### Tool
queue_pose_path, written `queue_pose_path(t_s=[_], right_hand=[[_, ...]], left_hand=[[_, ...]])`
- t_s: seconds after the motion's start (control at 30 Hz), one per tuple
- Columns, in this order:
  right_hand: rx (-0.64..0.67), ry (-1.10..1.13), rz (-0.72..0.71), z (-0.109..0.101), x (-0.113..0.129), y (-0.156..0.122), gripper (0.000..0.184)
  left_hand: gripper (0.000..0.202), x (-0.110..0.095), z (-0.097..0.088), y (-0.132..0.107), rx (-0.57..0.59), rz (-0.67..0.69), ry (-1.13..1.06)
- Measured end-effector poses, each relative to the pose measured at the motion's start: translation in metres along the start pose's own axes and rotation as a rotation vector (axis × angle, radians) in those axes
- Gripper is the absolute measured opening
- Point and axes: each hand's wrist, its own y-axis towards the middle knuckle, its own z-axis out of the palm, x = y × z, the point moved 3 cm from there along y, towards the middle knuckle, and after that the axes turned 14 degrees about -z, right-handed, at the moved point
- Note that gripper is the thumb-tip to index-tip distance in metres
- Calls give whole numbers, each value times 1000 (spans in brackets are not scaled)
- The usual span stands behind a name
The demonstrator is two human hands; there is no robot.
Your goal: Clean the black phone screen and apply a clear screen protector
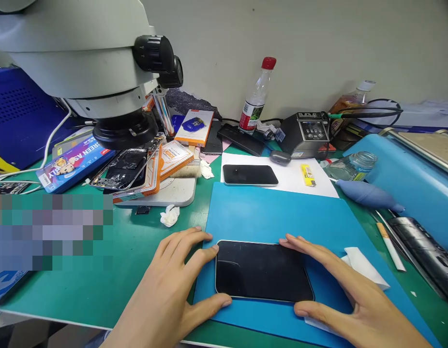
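Note:
A smartphone (262, 270) with a dark screen lies face up on the blue mat (275, 208). At its left end, my left hand (176, 280) has its forefinger on the upper corner and its thumb at the lower one. My right hand (343, 285) spans the other end, fingers along the far edge and thumb against the near right corner. Between them, both hands hold the phone by its ends. A folded white tissue (367, 266) lies beside my right hand, partly covered by it.
A microscope (82, 63) overhangs the left side, above boxes and an opened phone (127, 166). Behind the mat, a second phone (250, 175) and a yellow lighter (308, 175) rest on white paper. A bottle (255, 101), blower bulb (369, 194) and cigarette (391, 246) are further around.

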Motion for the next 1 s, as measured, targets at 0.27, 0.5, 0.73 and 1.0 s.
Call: queue_pose_path(t_s=[0.27, 0.5, 0.73, 1.0], right_hand=[[47, 64, 78, 1, 3, 6, 72], [70, 94, 123, 0, 2, 2, 73], [102, 111, 187, 2, 4, 3, 77], [116, 84, 191, 4, -1, 0, 79]], left_hand=[[44, 0, 1, -1, -11, -6, -5], [49, -1, 0, 2, 21, -31, -27], [54, 1, 1, 2, -21, 18, -34], [57, -5, 0, 2, -58, 88, 50]])
